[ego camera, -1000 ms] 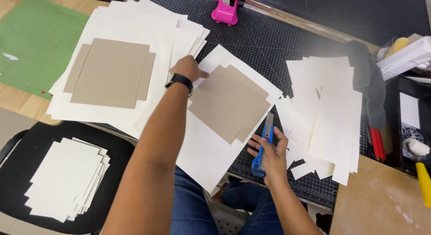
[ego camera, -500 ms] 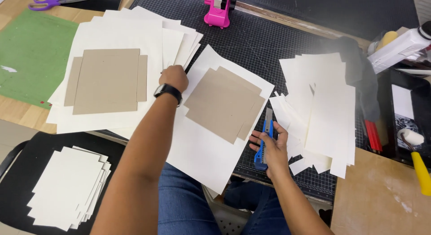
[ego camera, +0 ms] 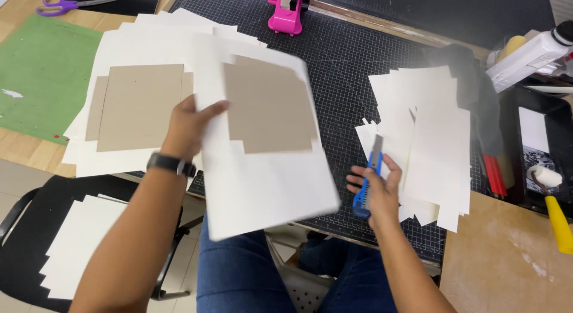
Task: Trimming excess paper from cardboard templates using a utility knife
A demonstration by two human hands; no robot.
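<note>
My left hand point(ego camera: 186, 129) pinches the white sheet with tan card point(ego camera: 265, 140) by its edge, right hand point(ego camera: 376, 190) fingers wrapped round blue utility knife point(ego camera: 367, 180) over the black cutting mat point(ego camera: 352, 68).

The cutting mat point(ego camera: 358, 68) serves as the landmark; a lifted sheet point(ego camera: 262, 146) with a cardboard piece point(ego camera: 268, 107) on it hangs over the mat's near left part, gripped at its left edge by the left hand point(ego camera: 185, 131); left of the mat lies a paper stack point(ego camera: 143, 50) with another cardboard piece point(ego camera: 140, 107) on top; on the mat's right part rests a pile of cut sheets point(ego camera: 427, 128); the right hand point(ego camera: 376, 190) holds a utility knife point(ego camera: 367, 181) (blade pointing away) at the mat's near right; a tape dispenser point(ego camera: 286, 11) stands at the mat's far edge; scissors point(ego camera: 65, 3) lie far left of it.
</note>
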